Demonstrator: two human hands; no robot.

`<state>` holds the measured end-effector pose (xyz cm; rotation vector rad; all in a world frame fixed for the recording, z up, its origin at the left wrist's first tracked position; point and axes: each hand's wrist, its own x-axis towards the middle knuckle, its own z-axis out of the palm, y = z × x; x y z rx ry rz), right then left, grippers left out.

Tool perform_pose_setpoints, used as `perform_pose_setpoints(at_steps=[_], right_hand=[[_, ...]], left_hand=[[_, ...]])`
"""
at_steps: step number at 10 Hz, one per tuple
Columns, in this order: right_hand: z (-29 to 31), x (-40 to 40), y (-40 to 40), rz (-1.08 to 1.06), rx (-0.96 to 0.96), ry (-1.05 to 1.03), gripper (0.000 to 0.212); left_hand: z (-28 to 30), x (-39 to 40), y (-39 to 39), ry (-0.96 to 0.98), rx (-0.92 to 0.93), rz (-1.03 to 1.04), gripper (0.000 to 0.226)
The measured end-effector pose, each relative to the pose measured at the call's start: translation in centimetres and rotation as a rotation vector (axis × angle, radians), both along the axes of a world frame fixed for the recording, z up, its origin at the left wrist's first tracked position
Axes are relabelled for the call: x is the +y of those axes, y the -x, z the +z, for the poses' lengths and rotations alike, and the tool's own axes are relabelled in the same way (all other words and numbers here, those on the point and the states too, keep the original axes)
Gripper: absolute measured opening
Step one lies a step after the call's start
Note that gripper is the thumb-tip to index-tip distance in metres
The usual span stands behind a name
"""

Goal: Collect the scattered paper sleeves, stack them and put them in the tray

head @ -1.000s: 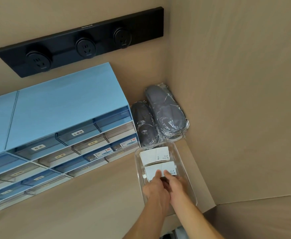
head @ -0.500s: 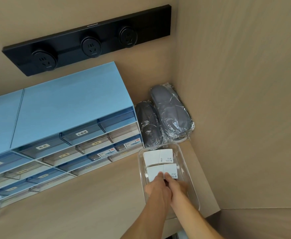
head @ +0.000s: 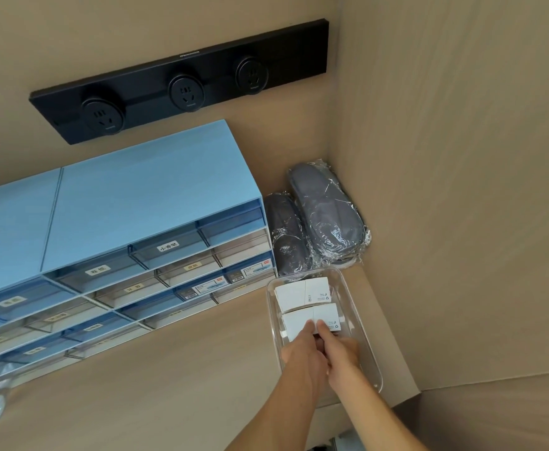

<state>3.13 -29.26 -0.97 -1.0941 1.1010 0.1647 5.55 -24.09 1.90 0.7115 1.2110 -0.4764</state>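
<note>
Head view: I see left hand [head: 302, 351] and right hand [head: 343, 353] together over near stack of paper sleeves [head: 308, 322] inside clear tray [head: 351, 304]; fingers press stack, full grasp unclear. Second stack [head: 302, 292] sits farther in. Risk: withdrawing fingers drag top sleeves askew. Tan worktop [head: 169, 385], corner walls, blue drawer unit [head: 120, 216] left.

Two sleeve stacks [head: 304, 292], one tray [head: 352, 307]
</note>
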Motion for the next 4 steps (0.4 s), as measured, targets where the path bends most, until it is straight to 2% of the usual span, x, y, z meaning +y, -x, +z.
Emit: perform_pose_setpoints(at_steps=[1,2,3,4], right_hand=[[1.6,0.2,0.8,0.018,-0.053,0.035,0.031],[4.1,0.8,0.5,0.092,-0.151,0.07,0.047],[8.6,2.7,-0.8,0.176,-0.327,0.152,0.025],[13.3,4.5,-1.9,0.291,-0.574,0.315,0.019]], left_hand=[[1.3,0.1,0.9,0.068,-0.064,-0.058,0.024],[4.0,1.4,1.3,0.011,-0.152,-0.073,0.026],[8.4,4.2,1.5,-0.185,-0.356,-0.104,0.043],[12.2,8.0,1.4,-0.543,-0.617,-0.091,0.042]])
